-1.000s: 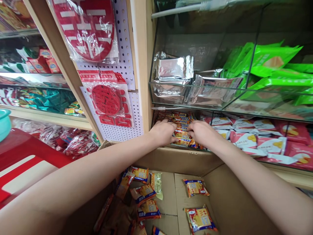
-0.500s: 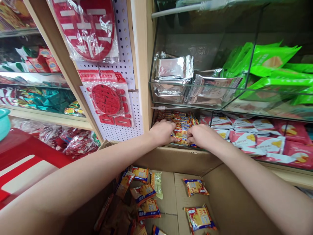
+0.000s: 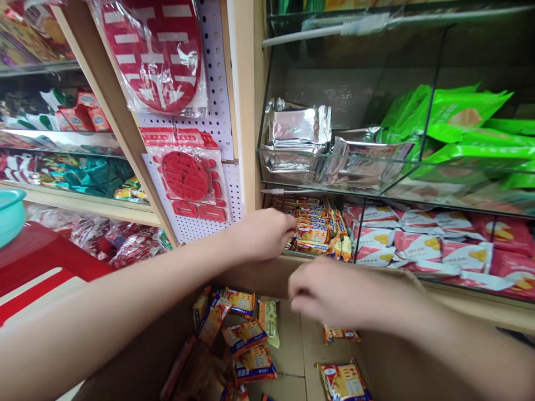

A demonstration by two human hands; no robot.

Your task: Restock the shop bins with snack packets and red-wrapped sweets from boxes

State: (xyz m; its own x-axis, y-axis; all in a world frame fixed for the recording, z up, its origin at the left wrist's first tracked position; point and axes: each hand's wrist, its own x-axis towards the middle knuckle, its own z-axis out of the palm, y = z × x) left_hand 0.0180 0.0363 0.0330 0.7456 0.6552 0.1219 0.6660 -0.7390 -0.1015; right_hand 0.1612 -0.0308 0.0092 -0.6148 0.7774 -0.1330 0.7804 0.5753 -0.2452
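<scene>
My left hand (image 3: 270, 234) is at the left part of a shelf compartment filled with rows of small orange and blue snack packets (image 3: 313, 231). Its fingers curl down against the packets, and their tips are hidden. Blurred by motion, my right hand (image 3: 324, 289) hangs over the cardboard box (image 3: 254, 275) in front of the shelf. Its fingers are half curled with a gap between them, and nothing shows in it. Loose snack packets (image 3: 244, 336) of the same colours lie in the box, mostly on its left side. Among them is a pale yellow-green packet (image 3: 270, 320).
Pink and white packets (image 3: 418, 245) fill the compartments to the right. Silver packets (image 3: 298, 125) and green packets (image 3: 468, 111) sit behind clear panels above. A wooden post (image 3: 246, 100) stands left of the shelf. A red stool (image 3: 50, 256) bears a turquoise basin (image 3: 10, 214).
My right hand has left the shelf packets and moved down and toward me, over the box. My left hand stays at the compartment, slightly lower in view. The view has tilted up a little.
</scene>
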